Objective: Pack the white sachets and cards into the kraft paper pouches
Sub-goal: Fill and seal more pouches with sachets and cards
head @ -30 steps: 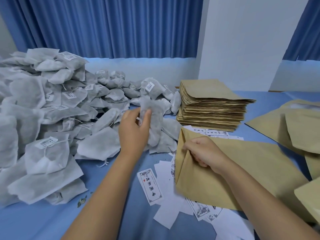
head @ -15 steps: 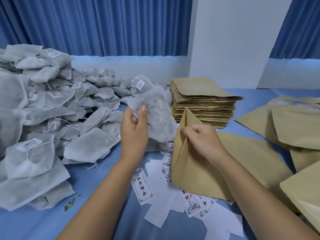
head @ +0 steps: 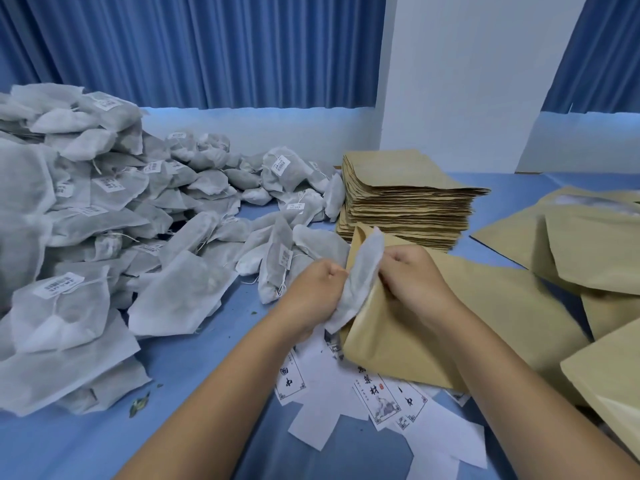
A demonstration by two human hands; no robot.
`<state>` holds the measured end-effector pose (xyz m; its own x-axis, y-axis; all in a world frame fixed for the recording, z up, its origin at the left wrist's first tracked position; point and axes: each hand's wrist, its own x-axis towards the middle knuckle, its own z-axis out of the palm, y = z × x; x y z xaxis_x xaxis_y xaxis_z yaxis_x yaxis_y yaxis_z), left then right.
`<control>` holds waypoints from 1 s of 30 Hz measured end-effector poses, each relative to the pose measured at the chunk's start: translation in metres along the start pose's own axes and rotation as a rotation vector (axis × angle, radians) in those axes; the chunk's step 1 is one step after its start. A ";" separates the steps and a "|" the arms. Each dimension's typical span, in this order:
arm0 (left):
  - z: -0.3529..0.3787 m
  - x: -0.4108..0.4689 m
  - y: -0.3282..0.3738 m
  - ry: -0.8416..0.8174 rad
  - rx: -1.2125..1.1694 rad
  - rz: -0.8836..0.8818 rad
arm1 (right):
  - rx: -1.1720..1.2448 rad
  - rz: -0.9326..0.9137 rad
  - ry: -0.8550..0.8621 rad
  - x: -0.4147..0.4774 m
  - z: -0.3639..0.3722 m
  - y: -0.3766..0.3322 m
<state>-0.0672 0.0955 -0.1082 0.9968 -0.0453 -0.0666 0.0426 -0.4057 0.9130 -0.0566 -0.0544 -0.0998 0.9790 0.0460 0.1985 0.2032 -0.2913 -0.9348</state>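
Observation:
My left hand grips a white sachet and holds it edge-on at the mouth of a kraft paper pouch. Part of the sachet sits inside the opening. My right hand pinches the pouch's upper edge and holds the mouth apart. The pouch lies tilted on the blue table over several printed white cards. A large heap of white sachets covers the left side of the table.
A tall stack of flat kraft pouches stands behind my hands. More kraft pouches lie spread at the right. A small green leaf scrap lies near the front left. Blue curtains and a white wall close the back.
My left hand carried the sachet from the heap to the right and down into the pouch mouth. My right hand kept its hold on the pouch edge and lifted the mouth.

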 end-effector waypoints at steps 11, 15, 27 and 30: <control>0.002 0.008 -0.011 0.274 0.754 0.401 | 0.086 -0.016 -0.083 -0.002 0.009 -0.006; -0.003 -0.001 0.000 -0.045 -0.033 0.157 | 0.049 -0.007 0.046 0.001 0.003 -0.002; -0.005 0.021 -0.001 -0.099 0.219 0.478 | 0.254 0.013 -0.094 -0.005 0.021 -0.004; -0.007 0.024 -0.004 0.006 0.387 0.550 | 0.256 0.004 -0.078 -0.004 0.021 -0.003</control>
<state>-0.0425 0.1025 -0.1104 0.8667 -0.3338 0.3706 -0.4979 -0.6229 0.6034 -0.0603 -0.0338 -0.1042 0.9761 0.1215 0.1804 0.1864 -0.0405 -0.9816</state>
